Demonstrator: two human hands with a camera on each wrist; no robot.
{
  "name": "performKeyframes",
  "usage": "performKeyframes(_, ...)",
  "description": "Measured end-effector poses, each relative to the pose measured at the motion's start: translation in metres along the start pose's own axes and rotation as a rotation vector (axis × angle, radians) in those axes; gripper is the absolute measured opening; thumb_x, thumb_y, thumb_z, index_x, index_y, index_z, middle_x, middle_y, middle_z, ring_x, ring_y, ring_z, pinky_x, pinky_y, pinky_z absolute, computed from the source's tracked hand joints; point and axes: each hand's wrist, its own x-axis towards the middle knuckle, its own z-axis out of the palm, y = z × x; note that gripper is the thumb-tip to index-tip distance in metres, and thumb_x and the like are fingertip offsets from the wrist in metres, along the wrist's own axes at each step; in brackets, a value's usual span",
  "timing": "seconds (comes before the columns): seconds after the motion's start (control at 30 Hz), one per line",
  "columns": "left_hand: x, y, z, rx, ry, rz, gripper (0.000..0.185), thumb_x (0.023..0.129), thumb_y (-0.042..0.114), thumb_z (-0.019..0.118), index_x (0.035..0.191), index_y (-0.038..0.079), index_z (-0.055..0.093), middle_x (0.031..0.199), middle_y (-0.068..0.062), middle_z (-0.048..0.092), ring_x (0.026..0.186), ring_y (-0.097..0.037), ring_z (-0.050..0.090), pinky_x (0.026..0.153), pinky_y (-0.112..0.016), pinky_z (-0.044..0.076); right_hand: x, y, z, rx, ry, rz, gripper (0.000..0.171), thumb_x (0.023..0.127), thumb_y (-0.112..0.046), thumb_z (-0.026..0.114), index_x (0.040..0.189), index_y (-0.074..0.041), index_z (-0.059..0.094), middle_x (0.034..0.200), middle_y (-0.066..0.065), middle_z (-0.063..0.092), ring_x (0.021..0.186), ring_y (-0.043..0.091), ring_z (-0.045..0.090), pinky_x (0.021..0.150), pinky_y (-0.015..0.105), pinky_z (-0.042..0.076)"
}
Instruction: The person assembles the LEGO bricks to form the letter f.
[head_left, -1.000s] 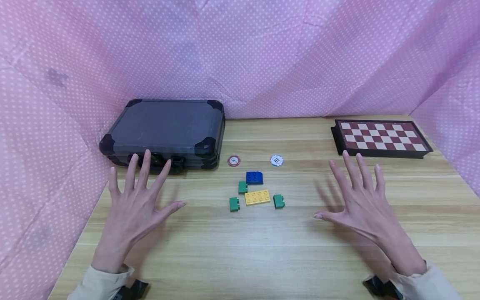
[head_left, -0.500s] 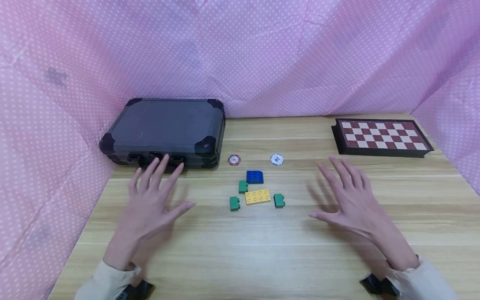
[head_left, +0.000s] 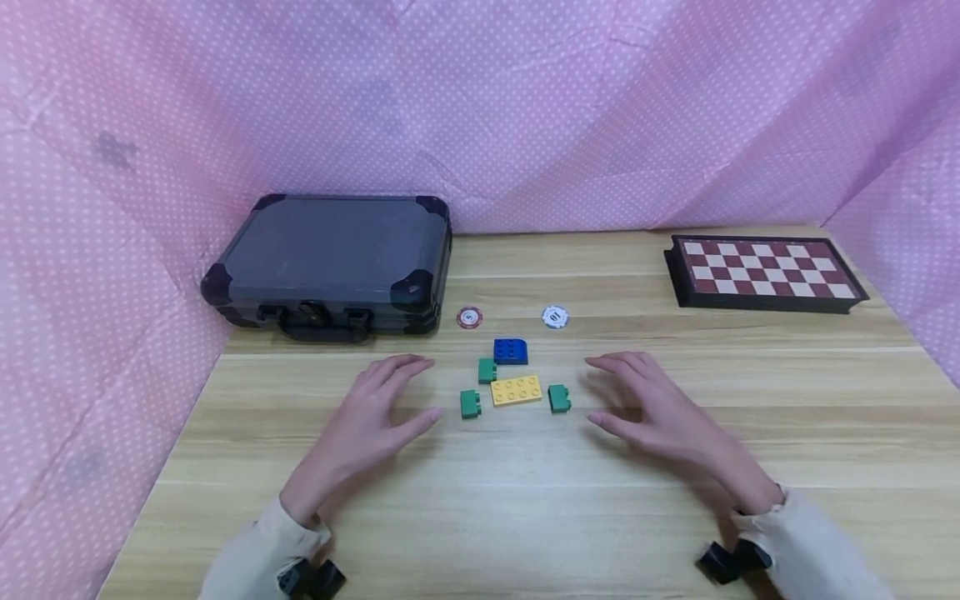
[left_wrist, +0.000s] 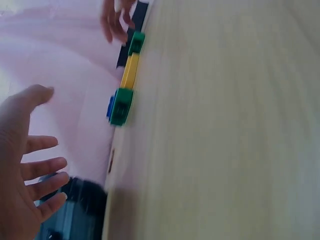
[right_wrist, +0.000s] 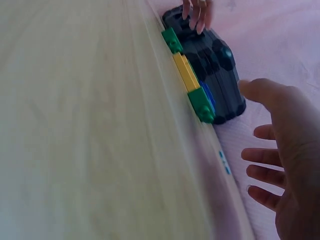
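My left hand (head_left: 371, 421) hovers over the table left of a small group of toy building bricks, thumb and fingers apart with nothing between them. On the other side my right hand (head_left: 660, 412) faces it, likewise holding nothing. Between them lie a yellow brick (head_left: 516, 391), a blue brick (head_left: 511, 352) behind it, and three small green bricks. One green brick (head_left: 470, 404) is nearest my left hand. Another green brick (head_left: 558, 398) is nearest my right hand, and the third green brick (head_left: 487, 371) sits beside the blue one.
Behind the bricks lie a red poker chip (head_left: 469, 317) and a white poker chip (head_left: 555, 317). A dark grey case (head_left: 337, 250) stands at the back left. At the back right is a checkered board (head_left: 765, 271). Pink dotted cloth (head_left: 525, 108) hangs behind the wooden table (head_left: 510, 517).
Both hands have moved inward toward the bricks, the left one also away from the case front. Their spread fingers have drawn closer together. The bricks and chips stay in place.
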Motion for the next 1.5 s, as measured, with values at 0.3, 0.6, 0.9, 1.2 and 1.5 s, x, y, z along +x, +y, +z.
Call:
performKeyframes(0.3,0.008,0.004,0.026,-0.078,-0.021,0.024,0.051,0.091,0.037,0.081,0.136,0.016,0.066,0.134,-0.001,0.062,0.127,-0.022,0.052,0.106,-0.049,0.045,0.011,-0.001,0.015,0.088,-0.019,-0.005,0.055,0.093,-0.031,0.080,0.141,-0.013,0.060,0.140,0.004,0.057,0.130,0.025,0.048,0.105,0.058,0.042)
performKeyframes(0.6,0.013,0.002,0.043,-0.111,-0.030,-0.005,0.047,0.091,0.036,0.081,0.132,0.016,0.069,0.129,0.000,0.063,0.123,-0.019,0.053,0.104,-0.046,0.045,0.018,-0.001,0.024,0.079,-0.025,-0.043,0.049,0.091,-0.031,0.082,0.133,-0.013,0.065,0.134,0.002,0.060,0.125,0.023,0.051,0.103,0.054,0.045)
performKeyframes(0.9,0.018,0.003,0.052,-0.083,-0.042,0.009,0.046,0.090,0.033,0.083,0.131,0.017,0.069,0.126,0.000,0.064,0.121,-0.021,0.054,0.104,-0.047,0.045,0.020,-0.002,0.030,0.056,-0.018,-0.048,0.045,0.090,-0.031,0.082,0.130,-0.014,0.068,0.130,0.002,0.060,0.121,0.023,0.052,0.100,0.053,0.046)
performKeyframes(1.2,0.022,0.005,0.055,-0.067,-0.046,0.031,0.042,0.089,0.029,0.084,0.127,0.015,0.071,0.122,-0.001,0.065,0.118,-0.021,0.055,0.103,-0.047,0.045,0.021,-0.001,0.032,0.052,-0.007,-0.065,0.043,0.089,-0.028,0.083,0.127,-0.014,0.070,0.129,0.002,0.061,0.118,0.021,0.051,0.097,0.049,0.047)
performKeyframes(1.5,0.023,0.003,0.056,-0.054,-0.046,0.057,0.040,0.090,0.027,0.083,0.125,0.013,0.072,0.117,0.000,0.067,0.110,-0.019,0.056,0.097,-0.044,0.047,0.022,0.000,0.034,0.044,0.004,-0.086,0.042,0.088,-0.026,0.084,0.125,-0.013,0.071,0.127,0.003,0.061,0.119,0.021,0.051,0.099,0.049,0.046)
